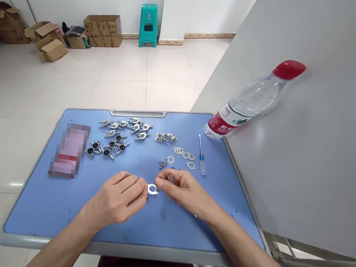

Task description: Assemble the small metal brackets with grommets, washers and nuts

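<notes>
My left hand [123, 197] is closed, pinching a flat metal flange plate [153, 189] with a large round hole. A small dark bit shows under the plate, too small to name. My right hand [185, 191] is closed just to the right, thumb and forefinger pressed together near the plate's edge. Between its fingers shows a clear plastic piece [171, 178] like a screwdriver handle; the rest is hidden by the hand. Beyond my hands lie loose flange plates [188, 156], small screws [162, 164] and a clear-handled screwdriver [202, 165].
Several metal brackets [135, 127], black-centred metal parts [112, 144] and small curved metal pieces [165, 138] lie farther back. A blurred purple item [71, 147] is at left. A water bottle [251, 102] stands at the back right by a grey panel [322, 130].
</notes>
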Available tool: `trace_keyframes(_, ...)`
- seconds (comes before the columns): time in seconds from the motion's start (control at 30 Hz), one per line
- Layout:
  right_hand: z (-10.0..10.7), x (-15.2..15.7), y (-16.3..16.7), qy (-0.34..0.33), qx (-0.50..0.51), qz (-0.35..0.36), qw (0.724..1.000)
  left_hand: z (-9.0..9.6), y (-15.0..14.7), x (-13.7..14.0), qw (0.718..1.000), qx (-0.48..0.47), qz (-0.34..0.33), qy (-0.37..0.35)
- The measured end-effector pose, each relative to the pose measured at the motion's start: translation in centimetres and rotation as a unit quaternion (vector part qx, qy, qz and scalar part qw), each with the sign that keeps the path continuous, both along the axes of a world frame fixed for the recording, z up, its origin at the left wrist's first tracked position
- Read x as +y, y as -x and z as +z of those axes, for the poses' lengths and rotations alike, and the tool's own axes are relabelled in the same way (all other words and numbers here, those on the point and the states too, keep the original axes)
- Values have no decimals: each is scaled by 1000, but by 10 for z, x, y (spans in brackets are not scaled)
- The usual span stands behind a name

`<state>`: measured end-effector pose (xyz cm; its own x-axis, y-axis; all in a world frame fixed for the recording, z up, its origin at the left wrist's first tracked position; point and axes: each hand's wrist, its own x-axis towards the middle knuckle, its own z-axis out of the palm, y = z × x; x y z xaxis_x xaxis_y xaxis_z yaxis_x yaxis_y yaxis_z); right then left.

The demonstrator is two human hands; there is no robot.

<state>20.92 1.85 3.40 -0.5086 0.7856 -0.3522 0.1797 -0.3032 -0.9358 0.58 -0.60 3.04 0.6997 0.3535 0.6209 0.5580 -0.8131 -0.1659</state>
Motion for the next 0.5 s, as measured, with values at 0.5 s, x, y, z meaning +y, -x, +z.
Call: trace_keyframes(0.5,-6,-1,3,-23,1,-31,999,1,2,-1,1000,6,19,4)
